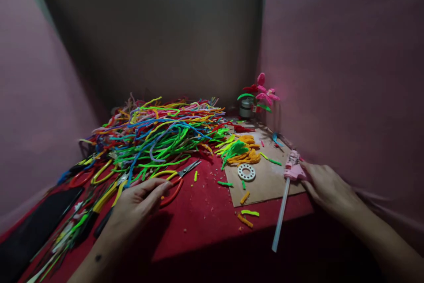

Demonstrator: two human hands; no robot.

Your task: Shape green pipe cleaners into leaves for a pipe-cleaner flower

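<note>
My left hand (pixel 137 201) rests on the red tabletop (pixel 202 216), fingers bent and together, touching the red-and-yellow handles of a pair of scissors (pixel 177 177). Whether it grips them I cannot tell. My right hand (pixel 326 186) lies at the table's right edge, its fingertips on the back of a pink glue gun (pixel 293 169). A long pale glue stick (pixel 281 214) juts from the gun past the table's front edge. A large heap of bright pipe cleaners (pixel 155 135) lies behind the left hand.
A cardboard sheet (pixel 268 181) holds a white ring (pixel 247 171), an orange and green fuzzy clump (pixel 240 150) and cut scraps. A small jar with pink pipe-cleaner flowers (pixel 256 97) stands in the back corner. Pliers and other tools (pixel 82 194) lie at left. Pink walls close both sides.
</note>
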